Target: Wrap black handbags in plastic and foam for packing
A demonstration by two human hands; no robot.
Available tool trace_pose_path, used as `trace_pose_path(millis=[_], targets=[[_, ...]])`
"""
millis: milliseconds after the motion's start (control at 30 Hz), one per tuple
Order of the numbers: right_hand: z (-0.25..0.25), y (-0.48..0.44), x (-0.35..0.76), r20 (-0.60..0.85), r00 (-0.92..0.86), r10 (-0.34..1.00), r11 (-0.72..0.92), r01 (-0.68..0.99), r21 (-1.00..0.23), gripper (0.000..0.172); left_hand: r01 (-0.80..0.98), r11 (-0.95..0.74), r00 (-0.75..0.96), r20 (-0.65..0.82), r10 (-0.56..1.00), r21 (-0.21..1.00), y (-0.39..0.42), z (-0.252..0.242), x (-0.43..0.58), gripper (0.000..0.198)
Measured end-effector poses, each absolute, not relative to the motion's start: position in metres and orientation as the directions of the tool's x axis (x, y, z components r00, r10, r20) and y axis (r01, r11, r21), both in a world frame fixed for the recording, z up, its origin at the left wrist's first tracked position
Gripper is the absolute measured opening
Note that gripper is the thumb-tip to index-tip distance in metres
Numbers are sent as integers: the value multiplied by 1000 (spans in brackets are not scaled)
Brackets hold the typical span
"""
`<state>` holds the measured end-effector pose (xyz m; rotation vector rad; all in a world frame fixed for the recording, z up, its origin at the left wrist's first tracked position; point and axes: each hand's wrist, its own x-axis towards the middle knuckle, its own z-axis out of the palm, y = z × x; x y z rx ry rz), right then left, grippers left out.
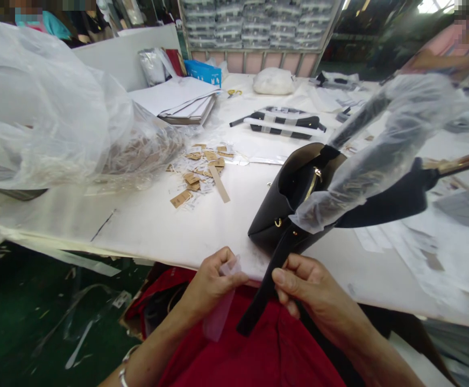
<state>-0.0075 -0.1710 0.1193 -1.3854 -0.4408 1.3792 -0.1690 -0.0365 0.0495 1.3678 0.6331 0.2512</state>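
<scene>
A black handbag [270,215] with gold rings stands on the white table close to me, its top partly gaping. Clear plastic film [363,172] wraps the handle that rises to the right. A loose black strap end [261,303] hangs down over the table's front edge. My right hand [309,285] pinches this strap between thumb and fingers. To its left, my left hand [222,277] is closed on a thin translucent plastic strip [219,317] that dangles below the fingers, apart from the bag.
Brown paper tags [192,180] lie scattered behind the bag. Left stands a large plastic sack [57,107]. Farther back are a wrapped black bag [285,123], papers [173,97], a blue box [204,72] and yellow scissors [234,93]. Another person [448,54] is at far right.
</scene>
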Motion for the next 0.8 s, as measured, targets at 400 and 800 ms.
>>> trace_pose_path(millis=[400,800], targets=[[113,-168,-7,-349,484,803,-225,-296,-928,35,323,377,905,-400,146,868,-33,61,-173,49],[110,-168,-8,-321,512,797,-241,-217,-946,35,306,236,951,-310,-23,922,-31,53,-176,54]])
